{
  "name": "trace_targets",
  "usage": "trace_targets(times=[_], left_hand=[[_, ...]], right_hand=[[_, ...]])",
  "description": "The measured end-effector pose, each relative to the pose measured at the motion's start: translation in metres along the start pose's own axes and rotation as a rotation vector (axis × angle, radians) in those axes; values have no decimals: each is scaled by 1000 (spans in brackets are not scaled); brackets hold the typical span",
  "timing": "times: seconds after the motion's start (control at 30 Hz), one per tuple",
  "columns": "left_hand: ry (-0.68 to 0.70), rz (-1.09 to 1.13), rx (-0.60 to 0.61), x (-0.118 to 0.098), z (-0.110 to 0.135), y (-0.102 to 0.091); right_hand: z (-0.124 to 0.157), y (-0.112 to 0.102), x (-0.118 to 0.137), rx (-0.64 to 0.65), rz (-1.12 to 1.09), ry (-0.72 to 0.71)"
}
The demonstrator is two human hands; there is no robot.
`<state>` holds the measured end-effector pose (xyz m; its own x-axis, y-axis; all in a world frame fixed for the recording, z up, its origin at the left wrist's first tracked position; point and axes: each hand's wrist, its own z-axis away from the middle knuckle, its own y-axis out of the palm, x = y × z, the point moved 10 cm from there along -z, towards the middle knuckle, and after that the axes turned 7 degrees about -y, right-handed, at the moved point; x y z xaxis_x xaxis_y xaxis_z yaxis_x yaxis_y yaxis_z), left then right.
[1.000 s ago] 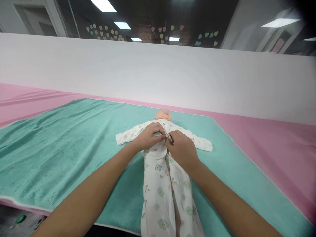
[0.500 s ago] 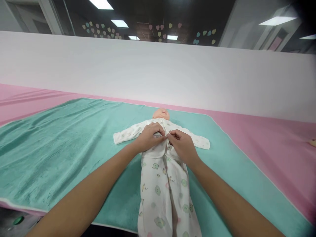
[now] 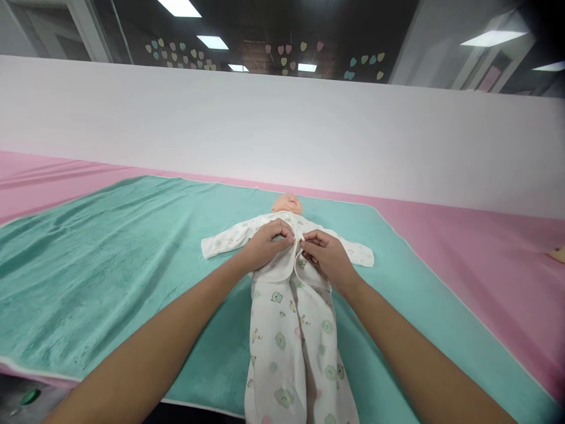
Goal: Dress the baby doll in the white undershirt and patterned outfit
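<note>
A baby doll [image 3: 288,204] lies on its back, its head toward the wall and its arms spread sideways. It wears a white printed baby jacket [image 3: 276,272] and matching printed trousers [image 3: 282,347]. My left hand [image 3: 272,240] pinches the jacket's left front edge at the chest. Opposite it, my right hand [image 3: 324,253] pinches the other front edge. A small gap separates my fingertips, and below them the two edges part. Any fastener between my fingers is too small to make out.
A teal blanket [image 3: 132,253] lies under the doll on a pink sheet [image 3: 485,253]. Behind rises a white wall [image 3: 265,129] with dark glass above. At the lower left is a round green object [image 3: 30,396]. Something tan [image 3: 558,254] shows at the right edge.
My fingertips have drawn slightly apart at the jacket front, so the edges between them show more. The doll stays in place.
</note>
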<state>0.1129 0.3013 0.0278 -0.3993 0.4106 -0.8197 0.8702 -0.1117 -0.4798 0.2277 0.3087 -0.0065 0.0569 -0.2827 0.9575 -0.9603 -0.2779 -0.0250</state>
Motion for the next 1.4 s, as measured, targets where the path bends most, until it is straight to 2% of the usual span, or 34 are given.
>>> trace_targets(times=[0.2, 0.53, 0.77, 0.97, 1.23, 1.4], left_hand=[[-1, -18, -1, -3, 1, -1], [18, 23, 31, -6, 1, 0], [60, -137, 21, -8, 1, 2], [103, -254, -1, -10, 1, 5], [82, -324, -17, -12, 1, 6], [94, -351, -37, -14, 1, 7]], right_hand=[[-1, -3, -4, -5, -46, -7], [-1, 0, 1, 81, -5, -73], [-1, 3, -1, 73, -63, -85], [-1, 5, 5, 88, 26, -115], [-5, -3, 6, 55, 139, -177], [-4, -2, 10, 59, 225, -223]])
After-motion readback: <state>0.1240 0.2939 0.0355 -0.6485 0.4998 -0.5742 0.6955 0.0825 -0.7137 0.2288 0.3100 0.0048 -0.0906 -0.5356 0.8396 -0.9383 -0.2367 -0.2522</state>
